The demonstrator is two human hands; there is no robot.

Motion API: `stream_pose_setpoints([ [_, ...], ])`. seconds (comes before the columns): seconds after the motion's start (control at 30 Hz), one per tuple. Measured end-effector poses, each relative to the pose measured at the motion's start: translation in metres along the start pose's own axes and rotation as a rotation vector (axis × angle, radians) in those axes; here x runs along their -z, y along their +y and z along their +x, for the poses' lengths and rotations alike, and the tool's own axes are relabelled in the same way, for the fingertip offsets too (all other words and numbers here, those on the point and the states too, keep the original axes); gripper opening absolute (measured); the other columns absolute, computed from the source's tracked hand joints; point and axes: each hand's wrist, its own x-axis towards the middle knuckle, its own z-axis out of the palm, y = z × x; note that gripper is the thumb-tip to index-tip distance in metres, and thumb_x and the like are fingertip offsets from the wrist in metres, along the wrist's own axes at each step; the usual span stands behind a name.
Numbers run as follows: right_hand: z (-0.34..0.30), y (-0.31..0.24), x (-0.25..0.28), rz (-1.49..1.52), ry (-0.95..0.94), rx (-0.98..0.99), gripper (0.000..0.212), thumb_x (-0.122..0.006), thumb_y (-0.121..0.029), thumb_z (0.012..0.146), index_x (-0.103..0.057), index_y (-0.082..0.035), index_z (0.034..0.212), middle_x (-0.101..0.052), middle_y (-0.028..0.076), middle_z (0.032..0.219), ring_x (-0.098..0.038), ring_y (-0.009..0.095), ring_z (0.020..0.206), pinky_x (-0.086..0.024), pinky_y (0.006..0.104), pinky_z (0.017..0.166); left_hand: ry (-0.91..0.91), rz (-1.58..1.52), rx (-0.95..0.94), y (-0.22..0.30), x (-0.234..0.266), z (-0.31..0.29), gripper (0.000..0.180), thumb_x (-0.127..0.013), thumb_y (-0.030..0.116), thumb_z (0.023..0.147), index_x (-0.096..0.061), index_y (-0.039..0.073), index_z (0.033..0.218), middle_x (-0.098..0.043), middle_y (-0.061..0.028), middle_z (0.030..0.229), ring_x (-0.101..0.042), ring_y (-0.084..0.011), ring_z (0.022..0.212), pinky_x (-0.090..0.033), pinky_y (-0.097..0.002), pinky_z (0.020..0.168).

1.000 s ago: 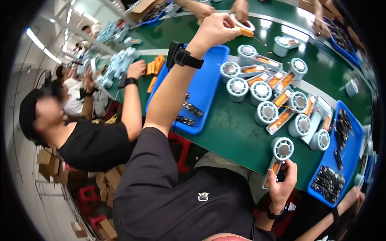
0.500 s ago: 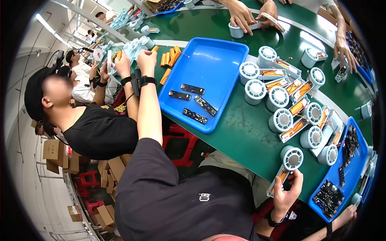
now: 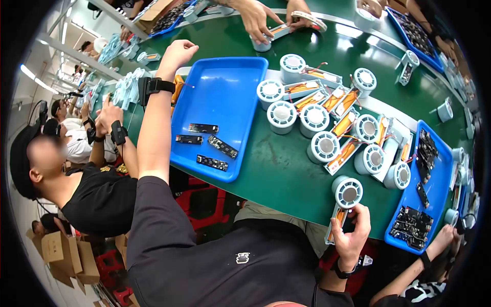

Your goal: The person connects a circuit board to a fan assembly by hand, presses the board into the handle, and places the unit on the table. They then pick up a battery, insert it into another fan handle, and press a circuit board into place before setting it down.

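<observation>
My right hand (image 3: 352, 233) grips a pale blue handheld fan (image 3: 348, 192) by its handle. The round grilled head points up, and an orange battery lies in the opened handle. My left arm stretches far forward past a blue tray (image 3: 250, 97). Above the tray's left corner, my left hand (image 3: 179, 54) is closed with its fingertips together; I cannot make out anything in them. Orange batteries (image 3: 178, 88) lie beside its wrist, mostly hidden by my forearm. Several narrow black circuit boards (image 3: 222, 147) rest in the tray.
Many pale blue fans (image 3: 314, 117) with orange batteries crowd the green table (image 3: 276, 169). A second blue tray (image 3: 411, 202) at right holds black boards. A co-worker's hands (image 3: 261, 23) handle a fan across the table. Another person in black (image 3: 97, 199) sits at my left.
The view has shifted, so the table appears further left. My left hand has moved away from the orange batteries and the neighbour's hand. My right hand still holds the fan.
</observation>
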Motion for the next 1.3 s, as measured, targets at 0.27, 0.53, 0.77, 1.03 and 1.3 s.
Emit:
stream_pose_setpoints([
  [0.27, 0.004, -0.003, 0.003, 0.0, 0.02, 0.038, 0.047, -0.088, -0.024, 0.072, -0.063, -0.003, 0.105, -0.055, 0.006, 0.086, -0.05, 0.02, 0.072, -0.041, 0.0322, 0.064, -0.272, 0.195, -0.429, 0.198, -0.022, -0.062, 0.035, -0.071, 0.037, 0.091, -0.077, 0.002, 0.095, -0.075, -0.017, 0.089, -0.073, -0.0306, 0.08, -0.057, -0.039, 0.075],
  [0.53, 0.004, -0.004, 0.004, 0.007, 0.041, 0.053, 0.048, -0.09, -0.024, 0.068, -0.066, -0.005, 0.105, -0.056, 0.005, 0.084, -0.052, 0.02, 0.071, -0.041, 0.0321, 0.061, -0.099, 0.245, -0.564, 0.238, -0.033, -0.067, 0.04, -0.073, 0.039, 0.091, -0.071, 0.004, 0.111, -0.073, -0.0187, 0.099, -0.071, -0.0352, 0.096, -0.056, -0.043, 0.084],
  [0.77, 0.007, -0.006, 0.002, 0.005, 0.042, 0.089, 0.048, -0.09, -0.023, 0.067, -0.066, -0.005, 0.105, -0.055, 0.005, 0.082, -0.051, 0.02, 0.07, -0.04, 0.0325, 0.059, -0.23, -0.122, -0.516, 0.183, -0.101, 0.051, 0.062, -0.08, 0.036, 0.079, -0.063, 0.004, 0.13, -0.069, -0.0212, 0.115, -0.069, -0.0323, 0.106, -0.055, -0.0401, 0.094],
  [1.03, 0.006, 0.0, 0.008, 0.002, 0.072, 0.102, 0.047, -0.09, -0.022, 0.068, -0.067, -0.004, 0.105, -0.065, 0.009, 0.087, -0.06, 0.023, 0.072, -0.048, 0.0333, 0.063, -0.057, -0.036, -0.858, 0.279, -0.069, 0.004, 0.058, -0.076, 0.014, 0.07, -0.061, 0.003, 0.126, -0.066, -0.0154, 0.103, -0.066, -0.0282, 0.098, -0.053, -0.0378, 0.09],
  [1.3, 0.007, -0.001, 0.007, 0.003, 0.067, 0.09, 0.046, -0.09, -0.022, 0.067, -0.069, -0.005, 0.105, -0.07, 0.008, 0.089, -0.063, 0.024, 0.074, -0.052, 0.0344, 0.065, 0.031, -0.141, -1.348, 0.415, -0.086, -0.076, 0.051, -0.074, 0.004, 0.073, -0.061, 0.004, 0.122, -0.066, -0.0165, 0.105, -0.066, -0.0379, 0.099, -0.056, -0.0436, 0.085],
])
